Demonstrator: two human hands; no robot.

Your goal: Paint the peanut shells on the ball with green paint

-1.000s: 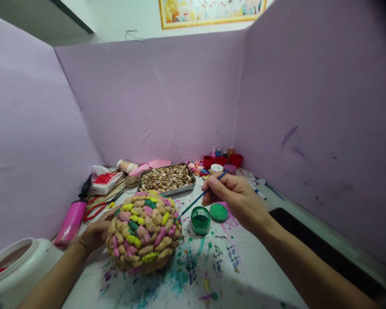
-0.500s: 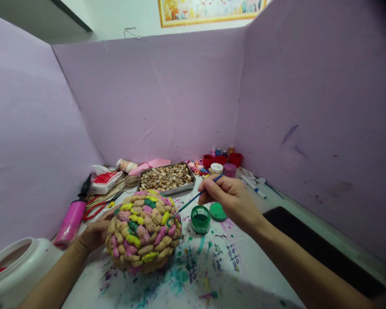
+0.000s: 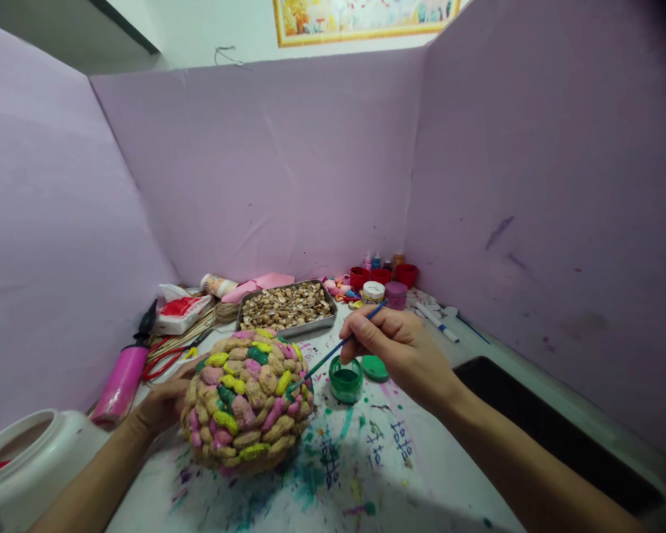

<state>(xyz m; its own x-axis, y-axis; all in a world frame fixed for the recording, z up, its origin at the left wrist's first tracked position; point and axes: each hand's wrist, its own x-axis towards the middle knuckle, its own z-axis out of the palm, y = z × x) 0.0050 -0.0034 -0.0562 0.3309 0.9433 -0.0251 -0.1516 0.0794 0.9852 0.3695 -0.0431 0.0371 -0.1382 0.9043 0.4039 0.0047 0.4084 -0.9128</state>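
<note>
A round object covered in peanut shells (image 3: 249,400), some painted pink, yellow and green, rests on the paint-stained white surface. My left hand (image 3: 169,396) holds its left side, with the fingers partly hidden behind it. Pinched in my right hand (image 3: 380,337) is a thin blue brush (image 3: 330,355), whose tip touches the shells on the right side of the ball. Just below that hand stands an open jar of green paint (image 3: 345,380), and its green lid (image 3: 375,367) lies to the right.
Behind the ball is a metal tray of shells (image 3: 288,306). Red cups (image 3: 406,275) and paint jars (image 3: 396,295) stand at the back. Red-handled scissors (image 3: 163,363), a pink pump (image 3: 120,385) and a white tub (image 3: 38,459) are left; a black slab (image 3: 555,429) lies right.
The ball has turned slightly to the left. My right hand and the brush have moved slightly down, and the brush tip sits a little lower on the shells.
</note>
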